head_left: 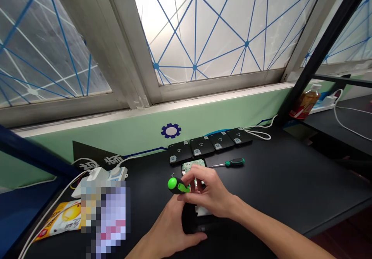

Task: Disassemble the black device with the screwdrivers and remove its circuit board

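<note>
My right hand [213,191] grips a black and bright green screwdriver [178,185] by its handle, which tilts up toward me; its tip is hidden. Under that hand lies an opened black handheld device [203,211] with a green circuit board [190,165] bared at its far end. My left hand [170,226] is curled round the device's near left side, thumb along the near edge, fingers partly hidden. A few tiny screws [172,175] lie left of the board. Right of the device rests a second screwdriver [235,162], dark green and black.
Several flat black devices [201,146] stand in a row by the wall. A white cable [261,135] is at their right. On the left are a white power strip [107,173], a yellow and white snack packet [62,218] and a blurred purple item [113,216]. A drink bottle [306,102] stands far right.
</note>
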{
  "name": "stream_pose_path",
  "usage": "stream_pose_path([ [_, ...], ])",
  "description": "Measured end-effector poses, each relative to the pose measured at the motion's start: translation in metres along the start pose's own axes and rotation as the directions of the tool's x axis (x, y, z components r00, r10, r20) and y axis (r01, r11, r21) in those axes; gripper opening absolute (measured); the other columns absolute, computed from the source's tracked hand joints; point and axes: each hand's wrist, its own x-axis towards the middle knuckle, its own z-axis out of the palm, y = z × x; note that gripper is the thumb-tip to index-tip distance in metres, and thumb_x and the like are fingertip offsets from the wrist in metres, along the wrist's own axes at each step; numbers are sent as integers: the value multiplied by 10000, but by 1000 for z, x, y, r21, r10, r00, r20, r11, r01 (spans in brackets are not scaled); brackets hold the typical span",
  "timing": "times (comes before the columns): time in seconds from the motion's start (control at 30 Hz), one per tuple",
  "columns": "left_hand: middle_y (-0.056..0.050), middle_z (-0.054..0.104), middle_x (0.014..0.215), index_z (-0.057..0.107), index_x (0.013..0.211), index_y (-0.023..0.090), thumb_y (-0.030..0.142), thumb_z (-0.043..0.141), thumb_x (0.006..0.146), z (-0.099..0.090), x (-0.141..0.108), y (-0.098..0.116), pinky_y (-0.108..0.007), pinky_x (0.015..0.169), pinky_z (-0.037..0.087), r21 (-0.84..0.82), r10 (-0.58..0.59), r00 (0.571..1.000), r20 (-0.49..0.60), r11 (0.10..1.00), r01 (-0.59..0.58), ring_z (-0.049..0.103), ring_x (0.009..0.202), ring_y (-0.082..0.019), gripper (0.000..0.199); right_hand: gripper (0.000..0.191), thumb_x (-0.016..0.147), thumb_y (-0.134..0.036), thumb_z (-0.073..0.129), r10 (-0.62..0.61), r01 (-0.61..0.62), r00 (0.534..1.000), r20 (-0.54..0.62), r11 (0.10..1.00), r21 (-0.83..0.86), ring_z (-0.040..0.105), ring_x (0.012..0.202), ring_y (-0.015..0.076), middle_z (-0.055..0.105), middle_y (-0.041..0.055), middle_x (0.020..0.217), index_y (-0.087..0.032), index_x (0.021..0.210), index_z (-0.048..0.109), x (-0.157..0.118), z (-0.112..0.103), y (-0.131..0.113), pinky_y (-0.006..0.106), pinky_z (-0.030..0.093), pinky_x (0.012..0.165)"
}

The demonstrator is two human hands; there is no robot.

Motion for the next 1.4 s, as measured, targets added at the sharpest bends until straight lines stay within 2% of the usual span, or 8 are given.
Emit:
stream_pose_path([
  [0.17,-87,781,1329,712,1424,296,280,1060,657,-2,0,3,-549,1049,695,-35,-54,998,13,998,54,788,1170,-397,843,206,849,-112,823,-61,61,998,1,998,-36,581,640,104,647,-29,887,-228,994,733,0,2,0,221,429,522],
  [0.33,-100,736,1442,637,1484,294,257,1034,701,-4,4,7,-541,1084,675,-85,-34,999,42,996,37,752,1292,-406,878,254,781,-49,739,-43,39,997,-64,998,-54,558,615,95,603,-57,836,-232,936,656,1,0,2,221,402,523],
  [0.47,-113,728,1453,597,1528,290,260,1034,720,-4,5,8,-559,1082,674,-63,-41,999,36,997,43,751,1300,-408,919,211,869,-159,845,-21,16,996,-84,998,-58,573,626,104,624,-51,843,-230,957,667,4,-6,6,239,437,551],
  [0.6,-102,751,1399,613,1524,300,246,1042,724,-3,4,9,-563,1065,681,-34,-24,999,26,999,25,775,1231,-393,910,305,919,-365,950,-36,31,996,-79,997,-68,536,653,124,601,-47,796,-229,912,677,3,-8,9,261,456,587],
  [0.73,-100,757,1396,649,1470,295,259,1050,720,-2,3,9,-549,1034,695,-11,-16,1000,10,1000,16,772,1242,-402,851,367,927,-512,956,-57,52,996,-67,995,-85,580,726,145,633,9,941,-222,969,734,2,-8,6,263,478,572],
  [0.9,-86,745,1374,637,1446,293,257,1032,732,0,2,8,-516,994,702,-4,-9,1000,-9,1000,9,776,1208,-377,817,369,910,-510,977,-62,57,996,-65,995,-79,569,729,145,615,-17,860,-230,915,737,4,-12,1,267,459,592],
  [1.17,-87,734,1383,606,1480,300,252,1018,740,0,5,9,-510,995,696,-14,31,999,-11,999,-31,769,1210,-367,848,329,872,-365,1015,114,-119,991,65,990,80,603,625,106,704,-46,872,-237,1019,750,10,-25,-3,272,429,559],
  [1.4,-99,736,1467,592,1526,306,265,1038,735,-3,6,13,-597,1129,651,20,21,1000,-1,1000,-21,730,1356,-423,910,308,974,-255,864,199,-264,943,267,935,238,720,643,124,778,-5,1030,-235,1231,697,9,-29,-14,276,553,596],
])
